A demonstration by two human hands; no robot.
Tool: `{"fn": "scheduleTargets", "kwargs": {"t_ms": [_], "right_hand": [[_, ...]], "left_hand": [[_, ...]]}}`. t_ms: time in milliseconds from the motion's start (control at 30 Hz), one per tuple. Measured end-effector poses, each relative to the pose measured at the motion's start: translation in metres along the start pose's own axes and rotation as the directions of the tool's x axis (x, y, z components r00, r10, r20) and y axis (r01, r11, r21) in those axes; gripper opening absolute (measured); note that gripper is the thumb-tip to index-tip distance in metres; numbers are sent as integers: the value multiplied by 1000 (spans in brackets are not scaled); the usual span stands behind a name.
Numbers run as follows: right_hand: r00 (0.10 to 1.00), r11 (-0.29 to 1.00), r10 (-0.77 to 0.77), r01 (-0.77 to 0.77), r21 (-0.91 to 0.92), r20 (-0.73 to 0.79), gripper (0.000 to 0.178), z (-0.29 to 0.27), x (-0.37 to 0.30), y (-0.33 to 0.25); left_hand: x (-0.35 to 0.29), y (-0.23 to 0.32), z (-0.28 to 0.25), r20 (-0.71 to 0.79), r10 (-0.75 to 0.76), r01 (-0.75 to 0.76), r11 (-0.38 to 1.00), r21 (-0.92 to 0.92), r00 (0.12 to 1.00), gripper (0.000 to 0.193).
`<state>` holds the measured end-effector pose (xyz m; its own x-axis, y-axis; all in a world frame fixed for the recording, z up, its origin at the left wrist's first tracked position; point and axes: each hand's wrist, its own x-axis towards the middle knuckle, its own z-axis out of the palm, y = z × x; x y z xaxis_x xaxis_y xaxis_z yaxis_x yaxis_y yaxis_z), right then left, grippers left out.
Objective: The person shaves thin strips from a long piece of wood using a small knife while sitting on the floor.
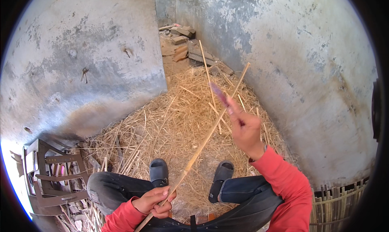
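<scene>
A long, pale bamboo strip (197,152) slants from my lap up and away to the right. My left hand (154,201) is closed around its lower part, close to my left knee. In my right hand (245,130), raised over the straw beside the strip's upper half, is a knife (219,95). Its dark, purplish blade is smeared by motion and points up and to the left. The fingers of that hand are wrapped round the handle, which they mostly hide. Whether the blade touches the strip I cannot tell.
Shavings (190,106) cover the floor beyond my slippered feet, with loose strips among them. A broken wooden frame (60,177) stands at the left and a slatted basket (336,205) at the lower right. Bricks (181,35) lie in the far corner between worn walls (308,69).
</scene>
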<state>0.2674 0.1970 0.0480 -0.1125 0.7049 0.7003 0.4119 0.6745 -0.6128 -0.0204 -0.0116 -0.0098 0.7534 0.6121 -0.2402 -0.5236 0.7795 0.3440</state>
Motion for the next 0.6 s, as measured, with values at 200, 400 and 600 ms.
{"fn": "scheduleTargets", "kwargs": {"t_ms": [200,400,600], "right_hand": [[909,999,-41,29,35,416,33,9,-42,-30],[984,991,137,-135,-20,114,32,2,-7,-9],[944,984,-156,123,128,291,36,22,-52,-49]], "left_hand": [[6,3,0,-78,35,-30,997,74,996,26],[4,5,5,-18,14,-12,994,110,1000,30],[10,13,10,-30,54,-50,994,102,998,31]]}}
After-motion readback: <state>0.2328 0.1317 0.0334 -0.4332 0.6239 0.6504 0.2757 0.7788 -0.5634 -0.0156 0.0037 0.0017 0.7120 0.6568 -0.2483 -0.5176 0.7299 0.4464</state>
